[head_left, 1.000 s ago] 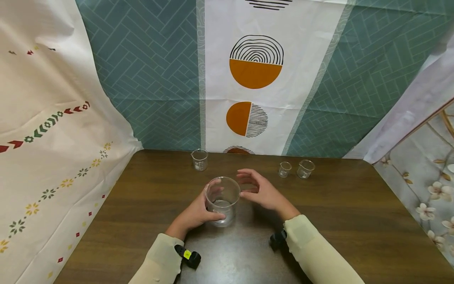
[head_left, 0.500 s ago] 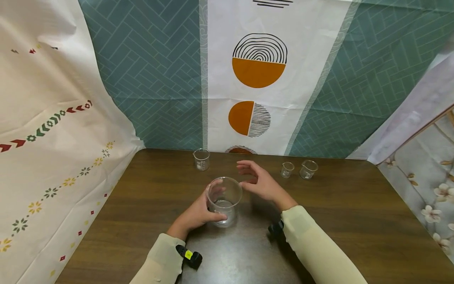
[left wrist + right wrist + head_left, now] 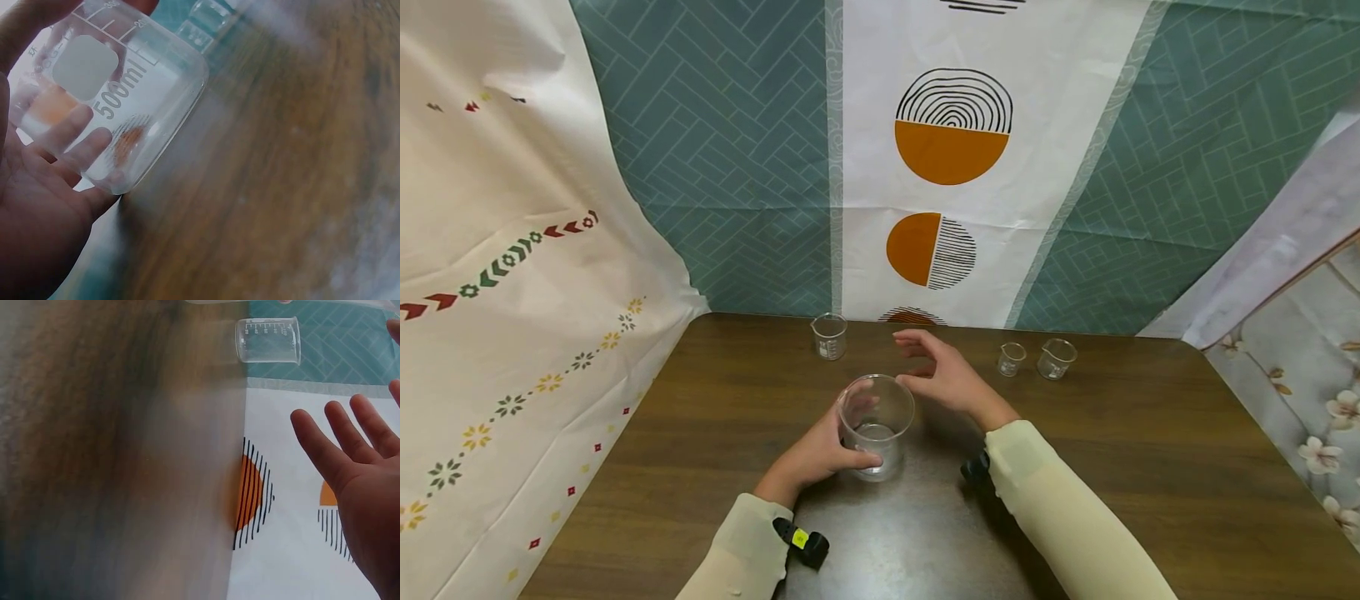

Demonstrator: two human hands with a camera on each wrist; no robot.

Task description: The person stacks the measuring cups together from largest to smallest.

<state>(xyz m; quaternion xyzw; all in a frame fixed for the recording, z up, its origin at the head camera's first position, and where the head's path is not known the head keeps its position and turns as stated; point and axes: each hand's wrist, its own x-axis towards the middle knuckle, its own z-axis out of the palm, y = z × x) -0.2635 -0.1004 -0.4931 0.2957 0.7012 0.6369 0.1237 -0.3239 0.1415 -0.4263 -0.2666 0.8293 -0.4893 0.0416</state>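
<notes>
A large clear glass beaker (image 3: 891, 421) stands upright near the middle of the table. The left wrist view shows "500ml" printed on this beaker (image 3: 169, 81). My left hand (image 3: 820, 454) grips it from the left, thumb in front and fingers round the far side, seen through the glass. My right hand (image 3: 943, 375) is raised at the right of the rim, fingers spread and loosely bent, holding nothing. Whether its thumb touches the rim, I cannot tell. In the right wrist view that right hand (image 3: 369, 481) shows an uncovered palm with fingers apart.
Toward the back edge of the brown wooden table (image 3: 700, 417) stands a smaller beaker (image 3: 830, 337). Two more, a tiny beaker (image 3: 1011, 360) and a slightly bigger beaker (image 3: 1057, 360), stand at the back right. A patterned curtain (image 3: 760, 167) hangs behind the table.
My right hand has shifted a little left and away from me, beside the beaker's rim. The left hand and large beaker have stayed in place; the head view has swung slightly.
</notes>
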